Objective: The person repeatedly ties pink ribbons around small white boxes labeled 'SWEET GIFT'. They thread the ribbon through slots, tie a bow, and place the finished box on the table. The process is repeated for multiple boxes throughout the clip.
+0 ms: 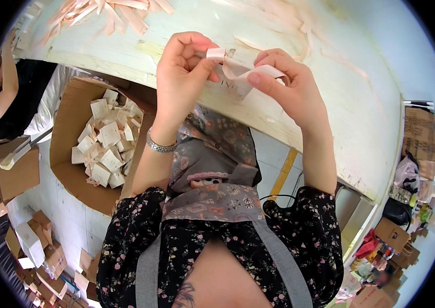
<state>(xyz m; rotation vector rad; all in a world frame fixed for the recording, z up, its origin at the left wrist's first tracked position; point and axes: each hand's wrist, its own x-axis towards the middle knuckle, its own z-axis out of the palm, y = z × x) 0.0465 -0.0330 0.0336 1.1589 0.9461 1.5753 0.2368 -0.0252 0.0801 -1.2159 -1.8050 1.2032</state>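
A pale pink ribbon (pixel 238 71) stretches between my two hands above the near edge of the table. My left hand (pixel 182 69) is closed, pinching a short folded loop at one end between thumb and fingertips. My right hand (pixel 295 84) is also closed, with thumb and fingers gripping the ribbon farther along, where it curves over the forefinger. Below the ribbon, a small whitish card or box (pixel 234 89) with faint print shows between the hands. Whether it is tied to the ribbon I cannot tell.
Cut pink ribbon strips (pixel 120 13) lie heaped at the table's far left. A large open carton (pixel 66 164) at my left holds many small white cards or boxes with ribbons (pixel 110 134). Another person's arm (pixel 3 87) is at the far left. Cardboard boxes (pixel 394 233) crowd the right.
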